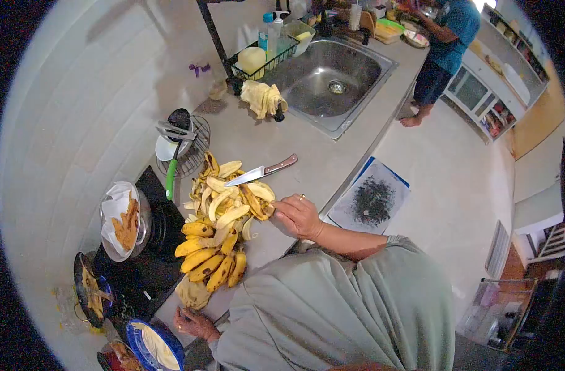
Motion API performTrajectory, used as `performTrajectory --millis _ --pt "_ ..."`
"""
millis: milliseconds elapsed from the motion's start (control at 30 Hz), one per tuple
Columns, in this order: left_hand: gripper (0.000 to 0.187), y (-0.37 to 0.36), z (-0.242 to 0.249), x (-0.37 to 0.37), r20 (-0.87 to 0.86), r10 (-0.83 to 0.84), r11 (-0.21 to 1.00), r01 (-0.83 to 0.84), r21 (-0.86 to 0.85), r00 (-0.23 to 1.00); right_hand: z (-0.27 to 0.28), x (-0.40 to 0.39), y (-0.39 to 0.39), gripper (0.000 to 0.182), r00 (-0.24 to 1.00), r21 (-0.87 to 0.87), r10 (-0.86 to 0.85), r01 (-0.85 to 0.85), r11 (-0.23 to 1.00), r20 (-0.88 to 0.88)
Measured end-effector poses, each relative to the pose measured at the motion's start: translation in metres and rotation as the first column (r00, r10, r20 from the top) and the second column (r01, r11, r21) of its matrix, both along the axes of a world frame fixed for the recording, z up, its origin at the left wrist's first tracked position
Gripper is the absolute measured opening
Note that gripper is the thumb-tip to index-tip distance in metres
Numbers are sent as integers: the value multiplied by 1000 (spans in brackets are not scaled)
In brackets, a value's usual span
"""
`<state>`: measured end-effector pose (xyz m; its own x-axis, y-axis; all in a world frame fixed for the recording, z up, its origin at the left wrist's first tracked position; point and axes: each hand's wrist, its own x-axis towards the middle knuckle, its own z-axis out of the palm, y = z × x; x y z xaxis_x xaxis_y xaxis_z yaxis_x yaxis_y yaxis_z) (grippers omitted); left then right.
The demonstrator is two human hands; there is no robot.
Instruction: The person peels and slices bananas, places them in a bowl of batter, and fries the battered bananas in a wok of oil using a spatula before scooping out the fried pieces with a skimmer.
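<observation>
Peeling bananas at a kitchen counter (332, 167). Right hand (298, 216) curled at the edge of the peel heap (230, 191), fingers closed on a peel end. Left hand (196, 323) resting flat, fingers loosely spread, beside the unpeeled bananas (211, 260). Knife (262, 172) lying atop the peels. Probably next: taking another banana.

A knife (261, 172) lies on the banana peels (230, 196), sink (356, 93) beyond them.
</observation>
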<state>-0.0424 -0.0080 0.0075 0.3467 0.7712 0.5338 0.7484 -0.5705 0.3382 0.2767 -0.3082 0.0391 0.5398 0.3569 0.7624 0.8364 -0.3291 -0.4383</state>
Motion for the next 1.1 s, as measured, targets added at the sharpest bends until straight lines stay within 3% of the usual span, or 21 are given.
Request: performTrajectory --millis 167,233,333,433,533,633,833,1100 --pt "43 -8 12 9 19 1 991 2 -136 1000 2 2 -1 25 1000 -25 -3 3 1000 14" --pt "45 2 0 1 -33 21 999 -20 27 999 9 1 -1 24 989 -17 8 -6 1000 146" --pt "47 24 -24 -13 -37 14 996 -10 94 999 -4 0 1 26 995 -32 -23 26 999 101" --pt "48 19 -17 -10 -15 -14 999 14 46 1000 -2 0 1 22 996 -17 1 0 1000 88" --pt "48 -41 53 27 -17 3 997 -4 -75 1000 -1 0 0 23 994 -16 3 -1 1000 110" --pt "48 20 -16 -8 -19 -8 1000 8 -1 1000 -2 0 1 24 995 -3 1 -1 1000 104" --pt "47 20 -15 -9 -53 -23 997 27 78 998 3 -1 0 25 996 -44 6 -2 999 85" --pt "44 4 2 0 -81 18 999 -16 30 997 1 0 2 22 995 -3 -4 4 1000 99"
